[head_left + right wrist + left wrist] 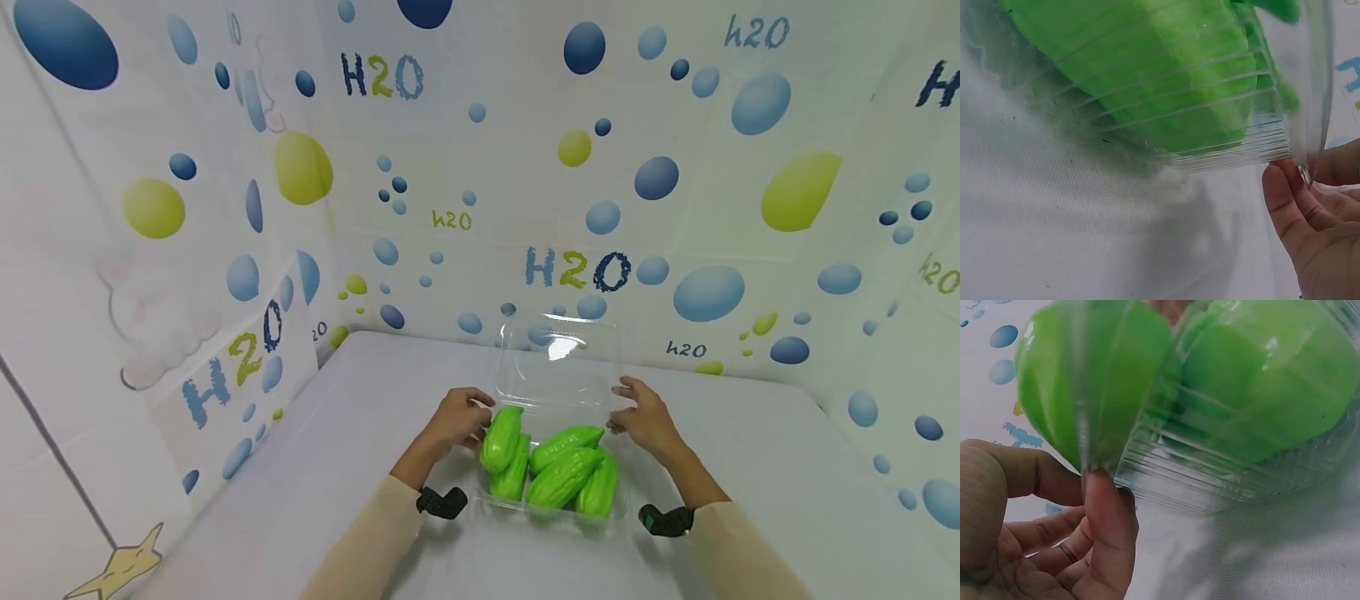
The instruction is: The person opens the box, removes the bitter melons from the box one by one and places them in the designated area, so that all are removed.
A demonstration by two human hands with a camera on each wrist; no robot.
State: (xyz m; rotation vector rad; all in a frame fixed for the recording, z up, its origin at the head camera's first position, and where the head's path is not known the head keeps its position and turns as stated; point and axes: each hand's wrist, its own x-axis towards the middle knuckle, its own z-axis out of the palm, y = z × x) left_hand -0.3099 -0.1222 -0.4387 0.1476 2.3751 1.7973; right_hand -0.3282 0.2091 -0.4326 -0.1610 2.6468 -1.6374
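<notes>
A clear plastic clamshell box sits in front of me with its lid raised at the back. Inside lie several bright green, ridged bitter melons, grouped left and right. At the box's left side my left hand pinches the rim between thumb and finger; the left wrist view shows this grip beside a bitter melon. My right hand pinches the rim at the right back corner, and the fingertips show under the edge in the right wrist view. Ribbed box walls partly blur the melons.
The box rests on a table with a white cover. Behind and at both sides stand white curtains printed with blue and green dots and H2O lettering. Each wrist wears a black camera mount.
</notes>
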